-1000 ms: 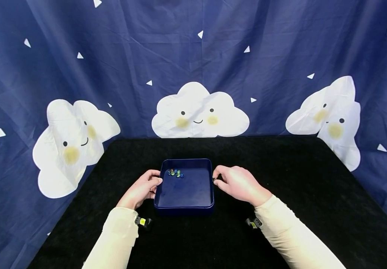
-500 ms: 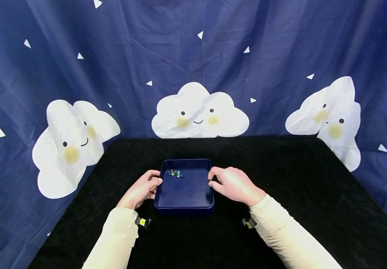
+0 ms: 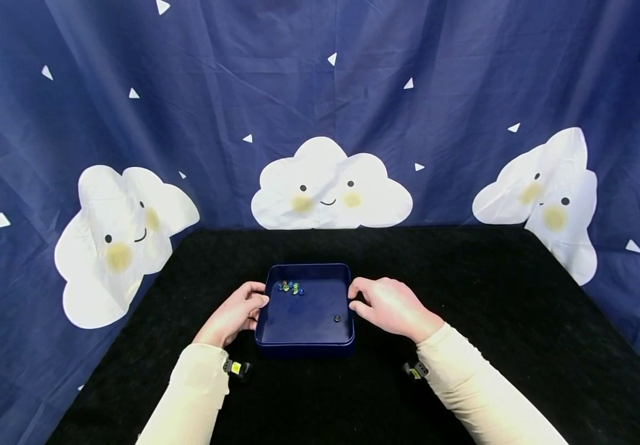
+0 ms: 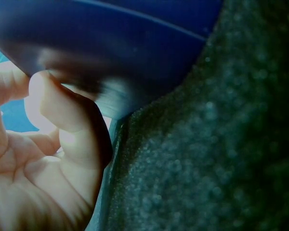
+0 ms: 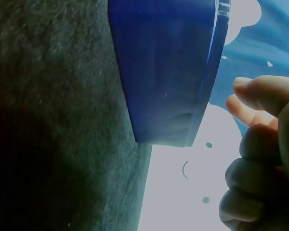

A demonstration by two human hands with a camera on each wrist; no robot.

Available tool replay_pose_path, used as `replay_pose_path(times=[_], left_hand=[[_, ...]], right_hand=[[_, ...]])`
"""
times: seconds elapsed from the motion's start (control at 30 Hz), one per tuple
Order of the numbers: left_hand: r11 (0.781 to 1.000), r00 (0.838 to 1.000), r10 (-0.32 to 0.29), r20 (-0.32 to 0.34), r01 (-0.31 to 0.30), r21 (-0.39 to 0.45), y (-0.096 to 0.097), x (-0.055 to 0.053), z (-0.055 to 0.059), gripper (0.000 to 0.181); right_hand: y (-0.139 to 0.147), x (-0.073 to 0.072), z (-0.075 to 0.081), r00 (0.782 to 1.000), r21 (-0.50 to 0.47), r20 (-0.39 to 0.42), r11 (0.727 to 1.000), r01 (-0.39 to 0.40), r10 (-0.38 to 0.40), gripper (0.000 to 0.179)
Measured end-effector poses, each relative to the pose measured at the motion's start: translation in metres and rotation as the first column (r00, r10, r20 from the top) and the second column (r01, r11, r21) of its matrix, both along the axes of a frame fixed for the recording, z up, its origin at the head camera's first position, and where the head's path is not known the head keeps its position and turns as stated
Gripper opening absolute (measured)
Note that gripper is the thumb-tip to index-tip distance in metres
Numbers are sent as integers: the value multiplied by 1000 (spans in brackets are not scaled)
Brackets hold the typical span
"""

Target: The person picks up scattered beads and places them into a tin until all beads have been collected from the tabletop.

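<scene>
A square, dark blue tray (image 3: 304,343) with upright walls stands on the black cloth in the head view. Glass marbles (image 3: 295,290), several in blue, green and amber, lie together near its far left corner. One dark marble (image 3: 337,318) sits alone on the tray floor, toward the near right. My left hand (image 3: 238,311) holds the tray's left side, thumb tip at the rim and fingers along the wall. Beside the right rim is my right hand (image 3: 391,306), thumb and index finger apart with nothing between them. In the right wrist view its other fingers (image 5: 243,209) are curled.
The black cloth (image 3: 464,272) covers the table around the tray. Behind it hangs a blue curtain (image 3: 442,80) with white clouds and small white triangles. A small black camera is strapped to each wrist.
The dark marble pinched by my right hand was let go and now lies in the tray. My right hand went left to the rim, then slightly back. The left hand stayed put.
</scene>
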State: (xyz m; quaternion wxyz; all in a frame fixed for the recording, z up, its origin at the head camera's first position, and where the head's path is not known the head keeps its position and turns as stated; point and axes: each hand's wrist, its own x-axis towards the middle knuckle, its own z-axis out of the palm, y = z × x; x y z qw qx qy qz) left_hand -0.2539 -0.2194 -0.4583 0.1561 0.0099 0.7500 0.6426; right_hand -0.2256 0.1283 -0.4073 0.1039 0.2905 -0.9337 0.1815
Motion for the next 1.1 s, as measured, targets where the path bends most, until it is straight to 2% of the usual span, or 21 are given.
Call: replay_pose_path(times=[0.3, 0.73, 0.83, 0.97, 1.1], left_hand=[[1000, 1000, 1, -1, -1, -6, -1, 0, -1, 43], [1000, 1000, 3, 2, -3, -3, 0, 1, 0, 43], [1000, 1000, 2, 4, -2, -3, 0, 1, 0, 43], [1000, 1000, 0, 4, 0, 1, 0, 1, 0, 43], [1000, 1000, 2, 0, -2, -1, 0, 1, 0, 42]], right_hand=[[18, 1, 0, 998, -23, 50, 999, 32, -31, 12], [58, 9, -11, 985, -5, 145, 995, 99, -97, 10], [66, 13, -13, 972, -5, 214, 994, 106, -103, 11], [75, 17, -15, 943, 0, 312, 993, 119, -113, 15], [81, 18, -18, 935, 48, 333, 993, 110, -120, 23]])
